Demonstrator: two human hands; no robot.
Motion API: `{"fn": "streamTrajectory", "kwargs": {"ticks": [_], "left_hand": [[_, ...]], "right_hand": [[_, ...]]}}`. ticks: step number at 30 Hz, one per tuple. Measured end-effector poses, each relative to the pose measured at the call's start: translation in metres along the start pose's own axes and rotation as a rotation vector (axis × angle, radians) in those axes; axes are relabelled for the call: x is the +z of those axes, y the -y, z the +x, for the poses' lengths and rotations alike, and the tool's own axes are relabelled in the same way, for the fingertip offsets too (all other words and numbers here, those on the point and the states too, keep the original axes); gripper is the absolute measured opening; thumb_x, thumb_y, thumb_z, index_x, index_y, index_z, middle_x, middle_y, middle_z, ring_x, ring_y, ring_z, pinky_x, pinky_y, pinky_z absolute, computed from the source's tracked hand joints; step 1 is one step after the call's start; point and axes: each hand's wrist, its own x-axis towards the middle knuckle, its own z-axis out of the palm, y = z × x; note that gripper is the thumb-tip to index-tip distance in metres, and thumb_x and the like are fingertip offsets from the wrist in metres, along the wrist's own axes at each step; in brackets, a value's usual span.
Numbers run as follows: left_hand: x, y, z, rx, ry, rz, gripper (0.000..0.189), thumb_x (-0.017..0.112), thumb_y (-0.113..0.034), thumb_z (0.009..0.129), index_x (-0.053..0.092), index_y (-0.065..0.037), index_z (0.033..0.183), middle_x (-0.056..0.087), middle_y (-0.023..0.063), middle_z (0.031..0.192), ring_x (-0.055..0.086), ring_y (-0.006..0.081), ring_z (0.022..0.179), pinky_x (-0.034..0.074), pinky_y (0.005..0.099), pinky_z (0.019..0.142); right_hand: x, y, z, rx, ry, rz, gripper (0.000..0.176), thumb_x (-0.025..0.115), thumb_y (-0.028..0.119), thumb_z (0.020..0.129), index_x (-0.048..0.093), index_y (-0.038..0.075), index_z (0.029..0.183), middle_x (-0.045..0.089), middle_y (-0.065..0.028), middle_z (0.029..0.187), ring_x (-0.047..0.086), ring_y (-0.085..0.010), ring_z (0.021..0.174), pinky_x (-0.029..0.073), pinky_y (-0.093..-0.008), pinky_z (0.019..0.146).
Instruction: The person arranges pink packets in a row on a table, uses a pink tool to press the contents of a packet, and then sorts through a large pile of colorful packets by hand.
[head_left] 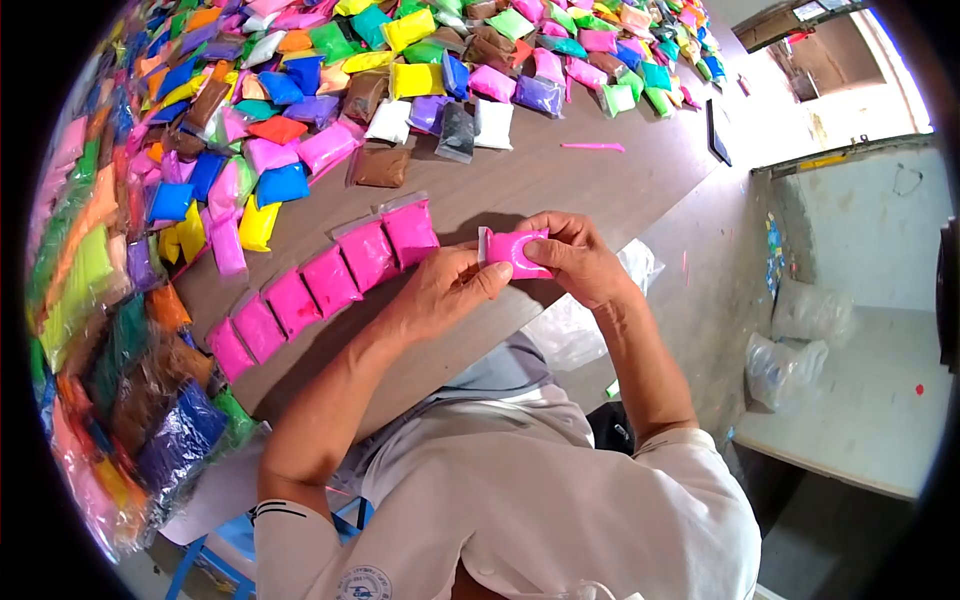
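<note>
Both of my hands hold one small clear packet of bright pink clay-like material [512, 252] above the table's front edge. My left hand [452, 285] pinches its left end, thumb on top. Wrapped round the right end is my right hand [580, 262], its thumb pressing on the packet's face. To the left of my hands, a slanting row of several similar pink packets [330, 280] lies side by side on the brown table [480, 190]. The far end of that row is close to my left hand.
A large heap of packets in many colours [290, 90] covers the table's back and left. A pink strip [593, 147] and a dark flat phone-like object [718, 132] lie at the right. Clear plastic bags [570, 330] hang below the right edge; a white shelf [840, 400] stands beyond.
</note>
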Motion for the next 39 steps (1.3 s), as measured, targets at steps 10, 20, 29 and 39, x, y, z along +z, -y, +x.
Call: {"fn": "streamTrajectory", "kwargs": {"ticks": [10,20,29,39], "left_hand": [[0.006,-0.003,0.002,0.060,-0.118,-0.174,0.050,0.041,-0.041,0.105,0.064,0.000,0.090,0.065,0.0066,0.086,0.060,0.0155,0.083,0.049,0.0332,0.079],[0.006,0.011,0.006,0.073,-0.134,-0.289,0.052,0.041,-0.042,0.105,0.063,0.002,0.090,0.065,0.0093,0.086,0.061,0.0157,0.081,0.051,0.0309,0.076],[0.009,0.010,0.003,-0.001,-0.146,-0.282,0.052,0.040,-0.042,0.106,0.060,0.002,0.087,0.064,0.0099,0.091,0.060,0.0154,0.082,0.049,0.0327,0.078],[0.013,0.011,0.005,0.136,-0.192,-0.193,0.053,0.042,-0.043,0.104,0.059,0.001,0.080,0.062,0.0078,0.074,0.059,0.0172,0.072,0.048,0.0343,0.068]], "right_hand": [[0.015,0.001,-0.003,0.046,-0.027,0.202,0.022,0.064,0.020,0.096,0.065,0.001,0.108,0.064,-0.0038,0.087,0.057,-0.0110,0.072,0.048,-0.0260,0.065],[-0.009,0.002,-0.002,-0.308,-0.351,-0.304,0.024,0.057,0.014,0.099,0.062,-0.003,0.115,0.063,-0.0033,0.089,0.058,-0.0120,0.073,0.048,-0.0257,0.064],[-0.098,0.023,0.068,-0.567,-0.556,-1.626,0.028,0.054,0.007,0.091,0.067,0.006,0.116,0.065,-0.0162,0.117,0.059,-0.0363,0.107,0.048,-0.0433,0.095],[-0.092,0.028,0.054,-0.471,-0.527,-1.820,0.012,0.058,0.010,0.089,0.061,0.002,0.098,0.065,-0.0192,0.094,0.062,-0.0399,0.083,0.050,-0.0460,0.074]]}}
